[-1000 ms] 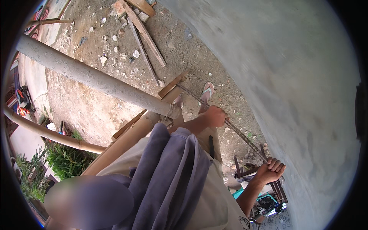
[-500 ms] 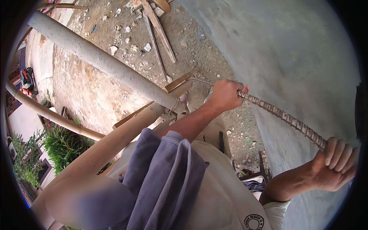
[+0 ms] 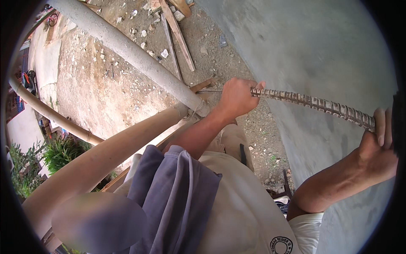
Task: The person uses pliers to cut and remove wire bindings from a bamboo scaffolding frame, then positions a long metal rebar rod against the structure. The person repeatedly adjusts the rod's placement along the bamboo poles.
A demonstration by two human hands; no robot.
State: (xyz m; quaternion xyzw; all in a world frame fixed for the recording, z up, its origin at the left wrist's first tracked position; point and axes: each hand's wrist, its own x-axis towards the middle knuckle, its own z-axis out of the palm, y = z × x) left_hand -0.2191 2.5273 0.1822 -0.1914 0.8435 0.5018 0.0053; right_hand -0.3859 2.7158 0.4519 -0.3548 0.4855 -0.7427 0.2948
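A ribbed steel rebar (image 3: pixel 313 101) slants from the planks at centre across to the right edge of the view, in front of the grey wall. My left hand (image 3: pixel 239 98) is closed round it near the middle of the view, knuckles up. Farther along, my right hand (image 3: pixel 378 146) grips its near end, with fingers curled over the bar; the dark rim cuts off part of this hand. Beyond my left hand, the rebar's far end meets a wooden board (image 3: pixel 202 84) beside a bamboo joint, where the tip is hard to make out.
A thick grey pole (image 3: pixel 131 55) and a bamboo pole (image 3: pixel 110 156) meet left of my left hand, tied there. On the right rises a smooth grey wall (image 3: pixel 304 46). Loose planks (image 3: pixel 179 40) and stones lie on the dirt ground. Green plants (image 3: pixel 63 154) grow at lower left.
Both hands still hold the rebar. My right hand has shifted up and to the right, my left hand slightly left, and the rebar now lies flatter across the view.
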